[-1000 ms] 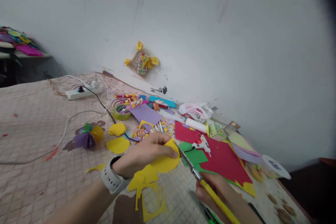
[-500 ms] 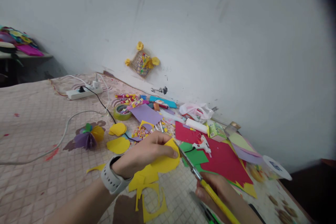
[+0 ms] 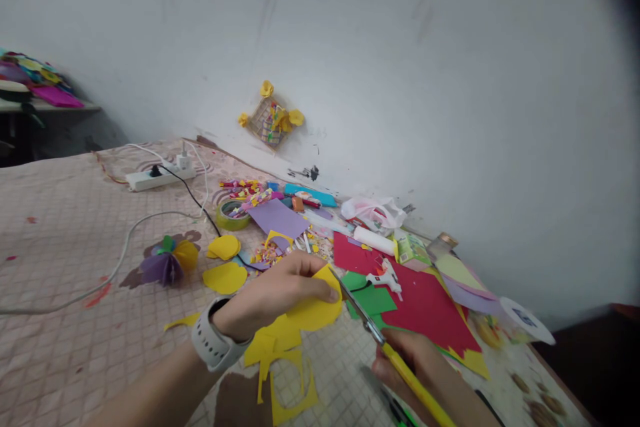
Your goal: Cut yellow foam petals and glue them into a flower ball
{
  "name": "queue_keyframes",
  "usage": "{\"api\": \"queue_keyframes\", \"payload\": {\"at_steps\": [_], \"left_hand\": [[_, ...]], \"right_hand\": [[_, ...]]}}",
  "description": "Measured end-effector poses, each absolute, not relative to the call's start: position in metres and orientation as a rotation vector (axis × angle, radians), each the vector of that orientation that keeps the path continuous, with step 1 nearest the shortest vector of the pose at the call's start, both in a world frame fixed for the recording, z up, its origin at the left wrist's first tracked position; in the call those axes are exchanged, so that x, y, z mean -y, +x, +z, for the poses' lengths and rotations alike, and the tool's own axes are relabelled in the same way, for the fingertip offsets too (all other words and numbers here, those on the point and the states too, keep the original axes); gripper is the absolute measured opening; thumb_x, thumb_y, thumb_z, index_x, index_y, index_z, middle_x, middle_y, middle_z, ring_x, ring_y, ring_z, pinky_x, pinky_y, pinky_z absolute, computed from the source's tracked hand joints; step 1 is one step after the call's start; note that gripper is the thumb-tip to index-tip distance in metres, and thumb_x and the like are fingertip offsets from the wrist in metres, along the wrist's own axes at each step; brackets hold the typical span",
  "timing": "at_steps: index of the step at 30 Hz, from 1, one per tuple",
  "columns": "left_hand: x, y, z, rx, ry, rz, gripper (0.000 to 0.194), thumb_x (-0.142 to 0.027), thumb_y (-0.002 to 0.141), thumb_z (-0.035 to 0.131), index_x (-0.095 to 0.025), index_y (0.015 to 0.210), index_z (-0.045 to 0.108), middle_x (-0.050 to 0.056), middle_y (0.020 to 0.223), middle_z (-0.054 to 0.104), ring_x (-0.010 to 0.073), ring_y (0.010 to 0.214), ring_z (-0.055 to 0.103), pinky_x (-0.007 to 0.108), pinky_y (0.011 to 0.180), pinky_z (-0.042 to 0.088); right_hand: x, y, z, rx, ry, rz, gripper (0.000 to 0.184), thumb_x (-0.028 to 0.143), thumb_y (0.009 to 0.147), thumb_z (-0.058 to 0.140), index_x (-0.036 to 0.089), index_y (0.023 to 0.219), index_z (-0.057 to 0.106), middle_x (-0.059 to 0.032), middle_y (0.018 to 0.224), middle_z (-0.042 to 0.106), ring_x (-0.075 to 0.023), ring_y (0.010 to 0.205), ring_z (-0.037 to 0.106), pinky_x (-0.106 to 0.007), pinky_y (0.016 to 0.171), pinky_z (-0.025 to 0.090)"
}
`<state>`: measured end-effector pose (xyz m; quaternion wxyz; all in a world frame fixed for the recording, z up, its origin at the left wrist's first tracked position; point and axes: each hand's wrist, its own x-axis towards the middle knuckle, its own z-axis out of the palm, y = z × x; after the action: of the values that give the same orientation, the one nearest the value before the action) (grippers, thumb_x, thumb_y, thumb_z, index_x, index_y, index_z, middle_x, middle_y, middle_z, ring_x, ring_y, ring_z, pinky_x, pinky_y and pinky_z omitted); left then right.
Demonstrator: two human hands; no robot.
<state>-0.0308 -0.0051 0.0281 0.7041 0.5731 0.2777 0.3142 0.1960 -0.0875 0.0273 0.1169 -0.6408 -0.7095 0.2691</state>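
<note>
My left hand (image 3: 273, 293) pinches a rounded piece of yellow paper (image 3: 315, 307) between thumb and fingers, a white watch on its wrist. My right hand (image 3: 425, 370), low at the right, grips yellow-handled scissors (image 3: 387, 350). The blades point up-left and meet the top edge of the yellow piece. Yellow offcuts (image 3: 283, 363) lie on the table under my left hand. Two cut yellow rounds (image 3: 225, 267) rest further left.
Red (image 3: 420, 300) and green sheets (image 3: 367, 293) with a small glue gun (image 3: 385, 277) lie to the right. A purple and yellow paper flower (image 3: 167, 260), tape roll (image 3: 231, 213), purple sheet, power strip (image 3: 157, 177) with cables and craft bits crowd the back by the wall.
Almost nothing has moved. The scissors have shifted very slightly along the edge of the yellow piece; both hands keep their grip.
</note>
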Motion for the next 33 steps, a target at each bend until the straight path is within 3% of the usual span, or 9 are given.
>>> {"api": "queue_keyframes", "payload": {"at_steps": [16,20,25,28,30,33], "left_hand": [[0.007,-0.029,0.031,-0.573,1.245,0.679,0.017,-0.026,0.066,0.066,-0.015,0.058,0.056,-0.004,0.051,0.05,0.0057,0.042,0.041,0.018,0.04,0.028],[0.008,-0.028,0.031,-0.548,1.246,0.663,0.017,-0.028,0.067,0.066,-0.014,0.06,0.058,-0.004,0.052,0.051,0.0061,0.042,0.042,0.018,0.04,0.028],[0.006,-0.032,0.031,-0.533,1.281,0.72,0.02,-0.028,0.07,0.065,-0.015,0.059,0.055,-0.005,0.051,0.049,0.0057,0.042,0.041,0.018,0.039,0.028],[0.006,-0.032,0.029,-0.569,1.365,0.744,0.02,-0.03,0.074,0.063,-0.016,0.062,0.055,-0.005,0.053,0.049,0.0061,0.044,0.041,0.017,0.04,0.028],[0.006,-0.029,0.027,-0.619,1.457,0.735,0.02,-0.03,0.075,0.061,-0.016,0.062,0.053,-0.005,0.054,0.048,0.0065,0.045,0.041,0.017,0.041,0.03],[0.009,-0.025,0.023,-0.691,1.653,0.719,0.02,-0.031,0.075,0.061,-0.016,0.063,0.054,-0.004,0.057,0.048,0.008,0.049,0.042,0.018,0.044,0.031]], "right_hand": [[0.088,0.196,0.031,2.089,-1.872,0.839,0.018,0.033,0.08,0.057,0.018,0.07,0.054,0.0041,0.062,0.044,-0.0104,0.056,0.036,-0.02,0.049,0.029],[0.087,0.201,0.031,2.095,-1.813,0.912,0.027,0.042,0.076,0.061,0.018,0.068,0.051,0.0048,0.06,0.041,-0.0101,0.054,0.034,-0.021,0.047,0.028],[0.093,0.233,0.016,1.927,-1.722,1.101,0.042,0.054,0.062,0.073,0.019,0.083,0.061,-0.0002,0.068,0.058,-0.0145,0.057,0.05,-0.022,0.049,0.038],[0.091,0.243,0.007,1.792,-1.535,1.16,0.046,0.054,0.052,0.08,0.019,0.076,0.063,-0.004,0.071,0.062,-0.0188,0.061,0.056,-0.026,0.054,0.044],[0.086,0.235,0.008,1.583,-1.381,0.888,0.03,0.048,0.072,0.07,0.022,0.083,0.059,-0.0069,0.087,0.065,-0.0206,0.072,0.059,-0.03,0.063,0.048],[0.071,0.206,0.017,1.582,-1.248,0.758,0.02,0.036,0.077,0.068,0.024,0.081,0.052,-0.0087,0.101,0.065,-0.0247,0.091,0.059,-0.037,0.077,0.049]]}}
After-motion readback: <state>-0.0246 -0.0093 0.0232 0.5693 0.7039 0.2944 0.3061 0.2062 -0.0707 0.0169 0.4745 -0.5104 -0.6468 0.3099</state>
